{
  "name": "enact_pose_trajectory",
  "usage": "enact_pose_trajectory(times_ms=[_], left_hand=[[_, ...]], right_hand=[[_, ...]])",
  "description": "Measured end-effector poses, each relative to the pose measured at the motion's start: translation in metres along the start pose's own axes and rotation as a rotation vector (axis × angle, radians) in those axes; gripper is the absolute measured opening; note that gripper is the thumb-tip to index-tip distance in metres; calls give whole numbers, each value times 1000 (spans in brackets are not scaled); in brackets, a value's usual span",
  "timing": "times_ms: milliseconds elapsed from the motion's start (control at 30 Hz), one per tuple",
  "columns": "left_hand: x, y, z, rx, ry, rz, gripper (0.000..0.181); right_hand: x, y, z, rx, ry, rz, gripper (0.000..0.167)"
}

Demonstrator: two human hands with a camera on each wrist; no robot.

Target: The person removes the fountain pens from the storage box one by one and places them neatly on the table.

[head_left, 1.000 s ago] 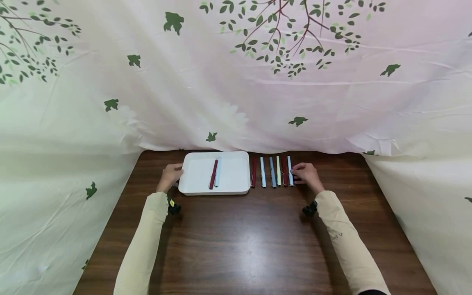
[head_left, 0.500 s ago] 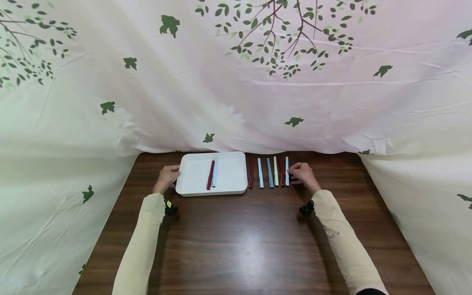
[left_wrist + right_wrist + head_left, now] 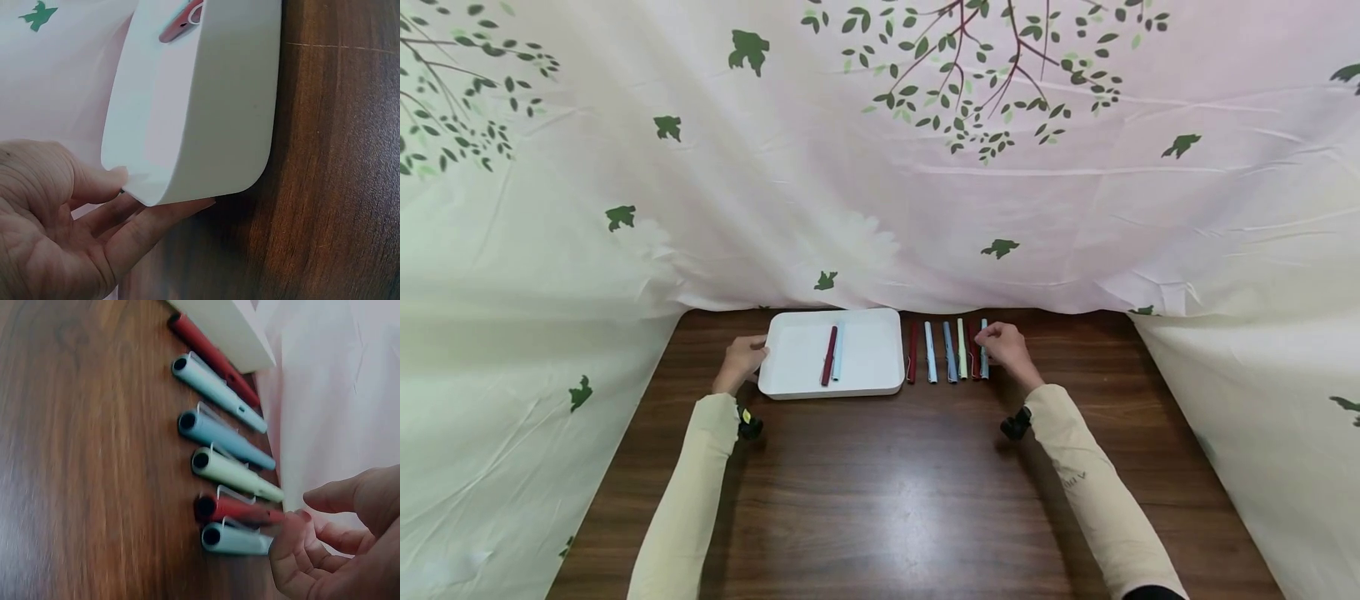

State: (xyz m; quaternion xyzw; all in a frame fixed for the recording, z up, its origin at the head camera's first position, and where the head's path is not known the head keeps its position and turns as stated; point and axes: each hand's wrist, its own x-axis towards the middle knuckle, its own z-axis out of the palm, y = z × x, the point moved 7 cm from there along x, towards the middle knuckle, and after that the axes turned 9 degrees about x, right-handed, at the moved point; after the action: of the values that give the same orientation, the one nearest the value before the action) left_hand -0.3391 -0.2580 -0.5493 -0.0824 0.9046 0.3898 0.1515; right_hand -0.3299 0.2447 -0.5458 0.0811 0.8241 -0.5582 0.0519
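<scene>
My left hand [image 3: 741, 364] grips the left end of a white tray [image 3: 880, 358], thumb on the rim and fingers beneath, as the left wrist view shows. Inside the tray lie a dark red pen [image 3: 830, 357] and a light blue pen [image 3: 838, 354]. My right hand [image 3: 1009, 348] hovers at the right end of a row of pens. Its bent fingers partly cover the end light blue pen [image 3: 231, 540] and the tip of the red pen [image 3: 231, 509] beside it. Thumb and forefinger stand apart with nothing between them; whether a fingertip touches a pen I cannot tell.
Leftward along the row lie a pale green pen [image 3: 962, 350], a blue pen [image 3: 950, 352], another light blue pen [image 3: 930, 353] and a red pen [image 3: 912, 354] close to the tray. A printed cloth [image 3: 910, 233] hangs behind the brown wooden table [image 3: 880, 483].
My right hand has shifted left from beside the end light blue pen to over it and the neighbouring red pen. The left hand keeps its grip, and the tray and pens lie as before.
</scene>
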Motion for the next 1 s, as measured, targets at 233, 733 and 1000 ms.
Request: enact_pose_trajectory(times_ms=[233,733,1000], left_hand=[[0,-1,3,38,-3,-23,48],[-1,6,3,75,28,5,48],[-1,11,4,88,17,15,48]], right_hand=[[1,-8,17,179,-50,42,31],[-5,-40,66,371,-177,0,38],[-5,-58,93,401,-226,-10,38]])
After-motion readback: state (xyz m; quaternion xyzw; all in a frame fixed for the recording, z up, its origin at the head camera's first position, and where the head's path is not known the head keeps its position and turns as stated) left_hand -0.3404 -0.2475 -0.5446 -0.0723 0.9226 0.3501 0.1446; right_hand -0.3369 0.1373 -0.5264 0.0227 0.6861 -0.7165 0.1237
